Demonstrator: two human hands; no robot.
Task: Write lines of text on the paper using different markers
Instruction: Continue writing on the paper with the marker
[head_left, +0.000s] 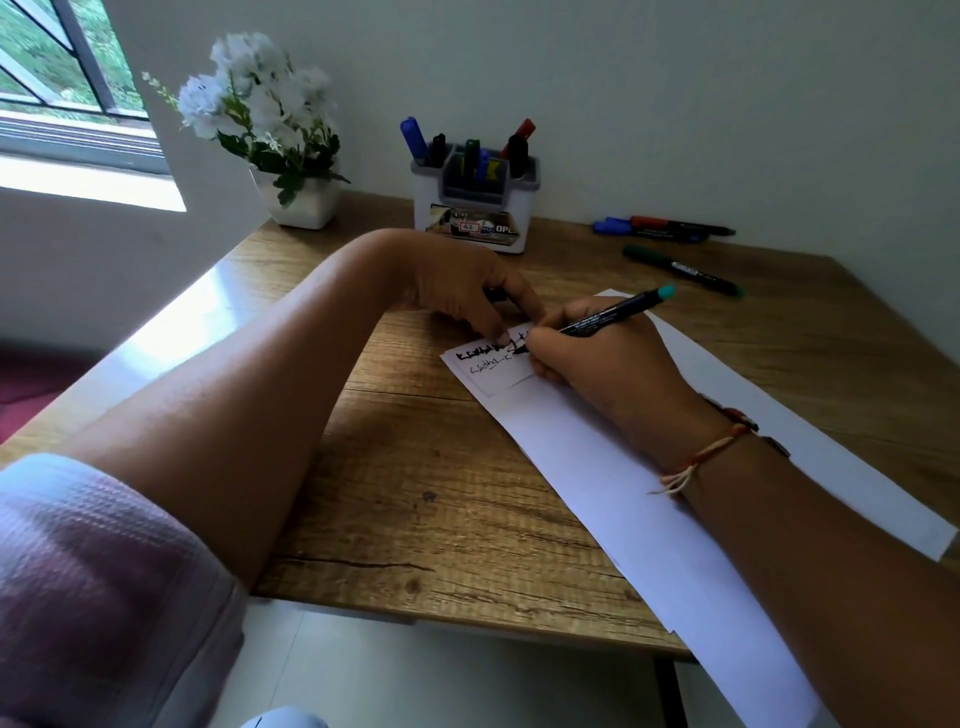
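Already one bold black line and part of a thinner one sit at the far end of the paper (597, 467), mid-desk (415, 493); most of the sheet is blank. My right hand (587, 353) pinches the marker (608, 314), tip down. My left hand (467, 291) pins the sheet, though I cannot tell its grip.

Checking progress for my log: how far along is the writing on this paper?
Done: a bold black line with a thinner line under it, at the top of the paper. In hand: the right hand grips a teal-ended marker, tip by those lines; the left hand presses the paper. Left: most of the paper is blank, and more markers lie loose and stand in the holder.
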